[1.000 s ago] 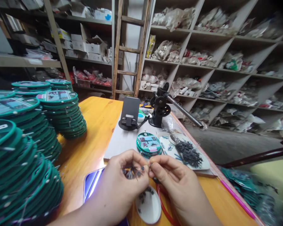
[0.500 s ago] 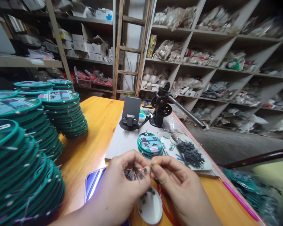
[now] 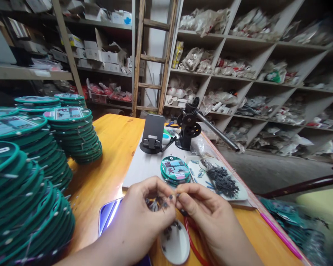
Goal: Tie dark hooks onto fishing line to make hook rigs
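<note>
In the closed fingers of my left hand is a bunch of thin pale strands with small dark beads. The thumb and forefinger of my right hand are pinched together, almost touching the left fingertips. What lies in that pinch is too small and covered to make out. A red curved handle shows under my right hand; whether the palm grips it is hidden. Below both hands lies a white oval dish with small dark pieces in it. Green round line winders are stacked just beyond my fingers.
Tall stacks of green winders stand on the left. A white tray holds black pieces. Behind are a phone stand and a black geared clamp with a metal rod. A purple-screened phone lies by my left wrist.
Both hands stay in nearly the same place with fingertips together. The view has shifted very slightly; no thing has visibly been picked up or let go.
</note>
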{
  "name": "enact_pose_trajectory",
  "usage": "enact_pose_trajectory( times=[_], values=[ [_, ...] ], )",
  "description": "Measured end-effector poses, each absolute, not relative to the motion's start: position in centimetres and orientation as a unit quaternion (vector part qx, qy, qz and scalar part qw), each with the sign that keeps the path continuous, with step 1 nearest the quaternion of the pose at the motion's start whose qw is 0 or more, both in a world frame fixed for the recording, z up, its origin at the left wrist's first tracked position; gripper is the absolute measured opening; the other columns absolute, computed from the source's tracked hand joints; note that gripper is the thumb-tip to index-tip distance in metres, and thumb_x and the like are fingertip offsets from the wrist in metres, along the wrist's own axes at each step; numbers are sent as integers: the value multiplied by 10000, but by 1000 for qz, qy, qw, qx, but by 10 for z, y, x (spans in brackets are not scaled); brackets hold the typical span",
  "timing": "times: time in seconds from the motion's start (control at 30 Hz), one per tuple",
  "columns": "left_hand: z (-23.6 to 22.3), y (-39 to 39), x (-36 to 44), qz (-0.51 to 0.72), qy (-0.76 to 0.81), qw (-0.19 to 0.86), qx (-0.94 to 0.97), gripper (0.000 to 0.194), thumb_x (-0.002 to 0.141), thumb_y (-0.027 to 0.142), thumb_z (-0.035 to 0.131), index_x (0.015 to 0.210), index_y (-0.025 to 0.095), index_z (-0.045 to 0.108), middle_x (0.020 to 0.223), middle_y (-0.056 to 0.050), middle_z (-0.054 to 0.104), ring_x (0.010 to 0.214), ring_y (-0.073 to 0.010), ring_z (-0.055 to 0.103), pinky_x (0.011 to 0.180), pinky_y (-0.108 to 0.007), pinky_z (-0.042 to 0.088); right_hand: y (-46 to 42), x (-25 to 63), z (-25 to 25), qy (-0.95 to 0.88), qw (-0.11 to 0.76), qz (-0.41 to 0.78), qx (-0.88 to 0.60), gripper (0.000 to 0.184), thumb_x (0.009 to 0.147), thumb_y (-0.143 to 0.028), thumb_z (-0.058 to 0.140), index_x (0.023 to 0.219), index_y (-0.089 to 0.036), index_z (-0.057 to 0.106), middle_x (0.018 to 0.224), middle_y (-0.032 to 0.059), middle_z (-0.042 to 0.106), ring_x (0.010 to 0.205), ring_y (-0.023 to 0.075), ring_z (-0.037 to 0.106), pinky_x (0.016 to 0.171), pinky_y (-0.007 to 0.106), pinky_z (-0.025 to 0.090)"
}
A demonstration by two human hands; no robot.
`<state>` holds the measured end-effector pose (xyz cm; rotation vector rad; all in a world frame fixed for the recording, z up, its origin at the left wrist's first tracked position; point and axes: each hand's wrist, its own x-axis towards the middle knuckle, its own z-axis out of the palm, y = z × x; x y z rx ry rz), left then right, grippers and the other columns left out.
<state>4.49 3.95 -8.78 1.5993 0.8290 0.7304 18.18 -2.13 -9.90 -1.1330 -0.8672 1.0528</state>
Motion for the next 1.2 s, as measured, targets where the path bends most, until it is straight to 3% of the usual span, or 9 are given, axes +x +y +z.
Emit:
enact_pose_trajectory(
  times=[0.33,0.73,1.2],
  values=[
    [-87,39,46,312,356,571,671,69,738,134,587,704,192,574,668,40,587,659,-125,525,604,-226,388,-21,184,-100,-378,627,466,-497,204,732,-368,813,780,-186,736,735,17,707,730,161,649,761,278,531],
    [-90,38,47,318,353,578,664,55,764,173,572,713,186,558,659,43,575,642,-123,520,619,-239,400,-23,188,-103,-386,616,481,-490,166,794,-345,772,838,-192,724,781,-1,706,766,121,632,721,192,489],
    [-90,36,46,315,351,592,653,39,766,166,586,734,182,572,655,48,566,644,-118,518,609,-227,391,-22,186,-103,-373,619,497,-480,160,812,-337,755,839,-188,702,790,-5,669,796,131,599,750,217,470]
  ],
)
